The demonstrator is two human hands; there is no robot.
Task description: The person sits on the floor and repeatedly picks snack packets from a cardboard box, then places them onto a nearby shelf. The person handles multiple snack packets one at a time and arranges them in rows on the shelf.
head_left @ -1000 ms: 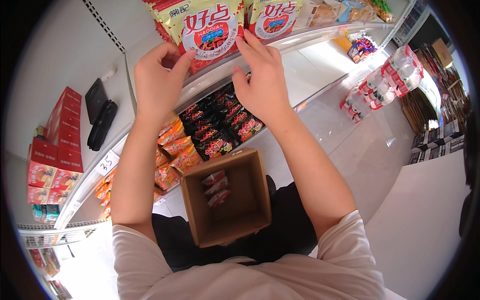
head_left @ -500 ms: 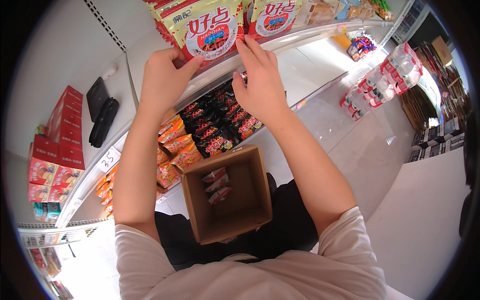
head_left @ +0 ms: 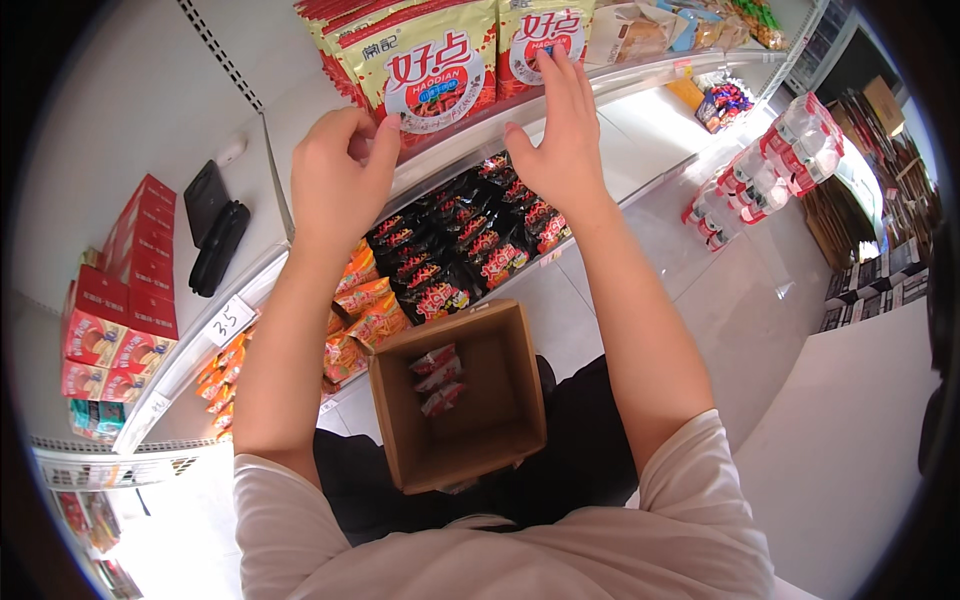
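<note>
Yellow-and-red snack bags (head_left: 440, 70) stand upright in a row on the shelf in front of me. My left hand (head_left: 345, 175) is at their lower left corner, its thumb against the front bag and its fingers curled at the side, partly hidden. To the right, a second stack of the same snack bags (head_left: 520, 50) stands beside the first. My right hand (head_left: 562, 135) lies with stretched fingers against that stack's front, thumb spread away, holding nothing. An open cardboard box (head_left: 490, 400) rests at my lap, with several small red-and-white packets (head_left: 438, 380) inside.
Black snack packets (head_left: 450, 240) and orange packets (head_left: 375, 315) fill the lower shelf. At left are red boxes (head_left: 130, 270), a black case (head_left: 218, 248) and a white price card (head_left: 230, 318). Shrink-wrapped bottles (head_left: 765, 165) stand on the floor at right, near stacked cardboard (head_left: 880, 160).
My right hand has moved right from between the two stacks onto the second stack's front. The left hand remains at the first stack's corner. The view has shifted slightly.
</note>
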